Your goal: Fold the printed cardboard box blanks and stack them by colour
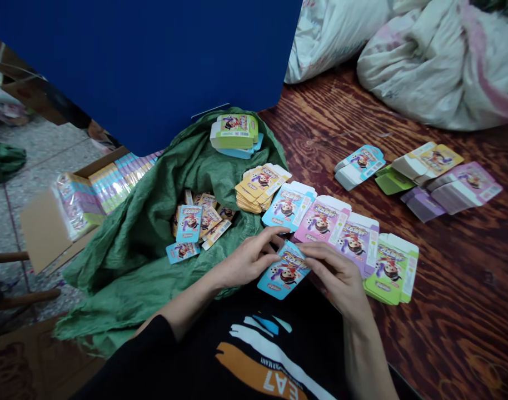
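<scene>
Both hands, left [254,255] and right [335,272], pinched a blue carton [284,271] at its upper edges, above the wearer's lap. Just beyond, on the wood-grained counter [454,300], a slanting row: yellow stack [260,186], blue stack [289,205], pink stack [322,220], purple stack [356,241], green stack [389,269]. Left of the row, small filled-out boxes [204,219] lay heaped on green sacking [154,222]; green and blue cartons [236,132] sat higher on it. Farther right, more carton stacks [443,172]. White sacks [441,61] at the far side; an open cardboard box [49,222] of wrapped packs stood far left.
</scene>
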### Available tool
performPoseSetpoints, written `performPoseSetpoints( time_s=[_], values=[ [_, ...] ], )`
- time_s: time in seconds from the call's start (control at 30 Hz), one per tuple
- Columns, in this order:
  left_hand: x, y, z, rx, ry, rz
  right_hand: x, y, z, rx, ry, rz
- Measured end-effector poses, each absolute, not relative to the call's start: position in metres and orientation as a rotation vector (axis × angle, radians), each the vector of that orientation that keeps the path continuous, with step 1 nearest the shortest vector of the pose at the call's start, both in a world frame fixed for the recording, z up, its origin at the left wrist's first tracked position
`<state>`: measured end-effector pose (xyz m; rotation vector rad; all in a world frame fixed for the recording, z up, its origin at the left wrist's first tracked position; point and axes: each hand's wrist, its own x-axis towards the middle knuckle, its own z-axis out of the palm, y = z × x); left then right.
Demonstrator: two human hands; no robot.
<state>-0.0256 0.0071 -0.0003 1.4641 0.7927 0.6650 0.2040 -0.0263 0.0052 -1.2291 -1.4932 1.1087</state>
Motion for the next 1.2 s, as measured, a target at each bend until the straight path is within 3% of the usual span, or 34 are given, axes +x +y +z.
performPoseSetpoints(
  time_s=[0.37, 0.77, 0.87, 1.0, 1.1, 1.2],
  values=[
    [-0.039, 0.012, 0.005, 1.64, 0.819, 0.701, 0.179, -0.029, -0.003, -1.181, -1.445, 1.04],
    [-0.069, 0.013, 0.007, 1.75, 0.873, 0.581, 0.159, 0.003, 0.012, -1.116, -1.842, 1.092],
    [-0.095, 0.014, 0.013, 1.744, 0.969, 0.615, 0.173, 0.028, 0.011, -1.21, -1.898, 0.877],
    [-0.151, 0.025, 0.029, 1.778, 1.437, 0.69, 0.195, 0.069, -0.003, -1.563, -1.993, 0.367],
    [-0.17, 0.033, 0.039, 1.87, 1.716, 0.722, 0.196, 0.087, -0.013, -1.774, -2.169, 0.269],
    [-0.153, 0.036, 0.042, 1.891, 1.611, 0.814, 0.185, 0.092, -0.012, -1.937, -2.242, 0.282]
  ],
)
